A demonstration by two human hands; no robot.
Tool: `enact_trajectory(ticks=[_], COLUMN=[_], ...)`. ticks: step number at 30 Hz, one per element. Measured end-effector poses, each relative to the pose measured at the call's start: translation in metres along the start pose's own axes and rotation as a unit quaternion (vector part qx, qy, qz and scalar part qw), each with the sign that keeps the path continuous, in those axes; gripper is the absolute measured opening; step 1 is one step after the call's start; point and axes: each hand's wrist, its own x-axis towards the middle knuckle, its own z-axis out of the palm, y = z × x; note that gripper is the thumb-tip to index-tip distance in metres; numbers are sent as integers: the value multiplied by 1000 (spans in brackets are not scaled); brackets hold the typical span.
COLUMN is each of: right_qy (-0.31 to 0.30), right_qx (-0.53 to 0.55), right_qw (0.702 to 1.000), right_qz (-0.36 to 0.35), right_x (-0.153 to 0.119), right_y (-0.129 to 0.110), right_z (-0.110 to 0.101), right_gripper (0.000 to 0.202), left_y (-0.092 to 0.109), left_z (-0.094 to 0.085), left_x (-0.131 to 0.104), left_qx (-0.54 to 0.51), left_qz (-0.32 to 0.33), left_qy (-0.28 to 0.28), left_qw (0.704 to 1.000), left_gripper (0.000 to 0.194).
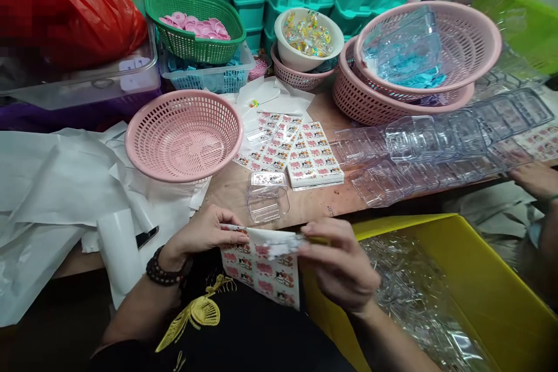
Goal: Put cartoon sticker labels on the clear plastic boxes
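Note:
My left hand (211, 233) pinches the upper left edge of a sticker sheet (261, 279) printed with cartoon cats and pink lettering. The sheet hangs tilted in front of my black top. At its upper right, the fingers of my right hand (342, 264) are pinched on a small whitish piece (282, 247), perhaps a sticker, smeared by motion. Just beyond my hands, a clear plastic tray (268, 203) with a label on it lies at the table edge. Behind it are a stack of sticker sheets (314, 154) and some loose sheets (270, 145).
A pink basket (183, 165) stands left of the sheets, beside white backing paper (56, 186). Rows of clear plastic trays (436, 139) lie at right. Below them is a yellow bin (479, 279) of clear plastic pieces. Another person's hand (534, 180) shows at far right.

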Motion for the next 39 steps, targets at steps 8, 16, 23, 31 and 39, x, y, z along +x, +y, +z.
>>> enact_trajectory(ticks=[8, 16, 23, 31, 39], right_qy=[-129, -153, -126, -63, -232], right_qx=[44, 6, 119, 138, 228], right_qw=[986, 984, 973, 941, 805], right_qz=[100, 91, 151, 301, 496], right_x=[25, 2, -4, 9, 55], right_y=[39, 44, 41, 15, 22], right_z=[18, 18, 17, 12, 27], right_gripper=[10, 10, 10, 28, 45], left_y=[-5, -23, -35, -43, -51], left_z=[25, 42, 51, 57, 55], left_x=[0, 9, 6, 2, 7], left_qx=[277, 284, 313, 343, 361], left_qz=[245, 296, 389, 419, 454], left_qy=[170, 184, 171, 176, 185], left_qw=[913, 893, 849, 822, 793], left_gripper=[4, 6, 11, 13, 11])
